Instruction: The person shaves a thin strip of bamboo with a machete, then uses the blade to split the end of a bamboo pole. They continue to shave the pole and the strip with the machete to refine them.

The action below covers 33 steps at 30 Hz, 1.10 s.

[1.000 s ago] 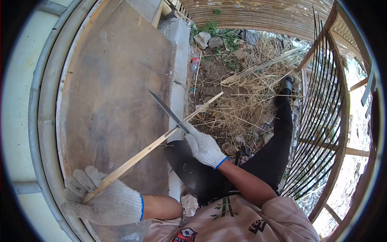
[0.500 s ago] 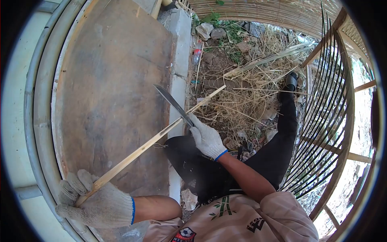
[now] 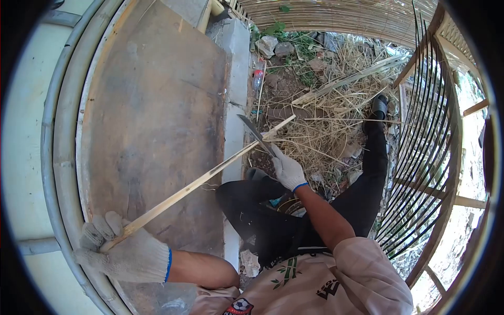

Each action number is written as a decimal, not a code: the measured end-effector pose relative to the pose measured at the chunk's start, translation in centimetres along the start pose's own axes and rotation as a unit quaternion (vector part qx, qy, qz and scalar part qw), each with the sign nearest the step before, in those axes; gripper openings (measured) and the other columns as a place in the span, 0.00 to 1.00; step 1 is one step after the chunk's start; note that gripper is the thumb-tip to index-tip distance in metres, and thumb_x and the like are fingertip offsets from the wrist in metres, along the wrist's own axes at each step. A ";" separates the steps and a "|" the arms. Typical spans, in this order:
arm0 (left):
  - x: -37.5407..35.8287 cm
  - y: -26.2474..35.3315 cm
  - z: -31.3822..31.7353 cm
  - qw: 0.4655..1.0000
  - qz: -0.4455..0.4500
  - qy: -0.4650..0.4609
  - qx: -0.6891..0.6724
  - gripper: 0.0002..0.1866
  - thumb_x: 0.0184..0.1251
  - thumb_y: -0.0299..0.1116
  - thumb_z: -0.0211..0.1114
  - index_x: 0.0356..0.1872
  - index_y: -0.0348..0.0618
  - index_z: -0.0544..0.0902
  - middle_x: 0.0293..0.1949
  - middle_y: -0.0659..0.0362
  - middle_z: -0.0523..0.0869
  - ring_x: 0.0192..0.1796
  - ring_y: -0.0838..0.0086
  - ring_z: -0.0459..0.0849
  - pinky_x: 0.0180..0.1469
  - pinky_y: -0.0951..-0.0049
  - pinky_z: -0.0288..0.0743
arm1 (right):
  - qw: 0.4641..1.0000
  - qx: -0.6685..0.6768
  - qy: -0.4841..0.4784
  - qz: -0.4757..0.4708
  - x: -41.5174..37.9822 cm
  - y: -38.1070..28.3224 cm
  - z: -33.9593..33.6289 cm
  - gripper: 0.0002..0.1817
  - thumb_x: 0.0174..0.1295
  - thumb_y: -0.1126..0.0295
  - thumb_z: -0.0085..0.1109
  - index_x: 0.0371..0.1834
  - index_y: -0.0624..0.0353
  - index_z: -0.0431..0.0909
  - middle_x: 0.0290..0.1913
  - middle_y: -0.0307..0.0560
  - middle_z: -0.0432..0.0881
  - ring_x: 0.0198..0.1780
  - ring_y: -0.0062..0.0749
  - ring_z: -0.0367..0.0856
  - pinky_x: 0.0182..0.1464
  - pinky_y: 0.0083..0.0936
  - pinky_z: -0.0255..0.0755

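Observation:
My left hand [image 3: 123, 249], in a white knit glove with a blue cuff, is closed round the near end of a long pale bamboo strip [image 3: 184, 190]. The strip slants up and to the right across my raised knee, with a dark patch partway along it. In its own white glove, my right hand [image 3: 287, 169] grips a long-bladed knife [image 3: 254, 132], whose handle is hidden in the fingers. The blade crosses the strip near its far end, where thin shavings stick out.
A brown wooden board [image 3: 152, 105] lies left, edged by a concrete ledge [image 3: 236, 73]. Dry shavings [image 3: 325, 131], stones and a plastic bottle [image 3: 258, 76] litter the ground. Dark thin rods [image 3: 420, 157] lean at right in a wooden frame. Bamboo poles [image 3: 68, 147] run along the far left.
My right hand and the knife have moved up and to the right along the strip, towards its far end. My left hand keeps its hold, shifted only slightly.

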<state>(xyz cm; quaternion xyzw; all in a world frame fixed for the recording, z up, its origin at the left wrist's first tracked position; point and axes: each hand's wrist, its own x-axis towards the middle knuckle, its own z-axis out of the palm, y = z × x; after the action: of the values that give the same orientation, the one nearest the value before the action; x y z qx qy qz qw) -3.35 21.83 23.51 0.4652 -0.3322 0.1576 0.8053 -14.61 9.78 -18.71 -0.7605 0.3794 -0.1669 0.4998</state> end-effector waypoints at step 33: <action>-3.8 -0.3 2.9 0.995 -0.006 -0.073 -0.066 0.23 0.90 0.54 0.47 0.32 0.55 0.64 0.26 0.64 0.62 0.24 0.75 0.58 0.24 0.72 0.54 | 0.953 0.171 -0.085 -0.234 -11.8 -27.6 -13.7 0.35 0.78 0.56 0.53 0.86 0.47 0.58 0.40 0.65 0.85 0.38 0.62 0.88 0.39 0.50 0.81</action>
<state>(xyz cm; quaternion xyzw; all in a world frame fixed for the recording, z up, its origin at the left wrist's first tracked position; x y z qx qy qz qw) -7.10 19.36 21.68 0.4232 -0.3971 0.0956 0.8087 -19.71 15.78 13.33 -0.7424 0.1119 -0.2763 0.6000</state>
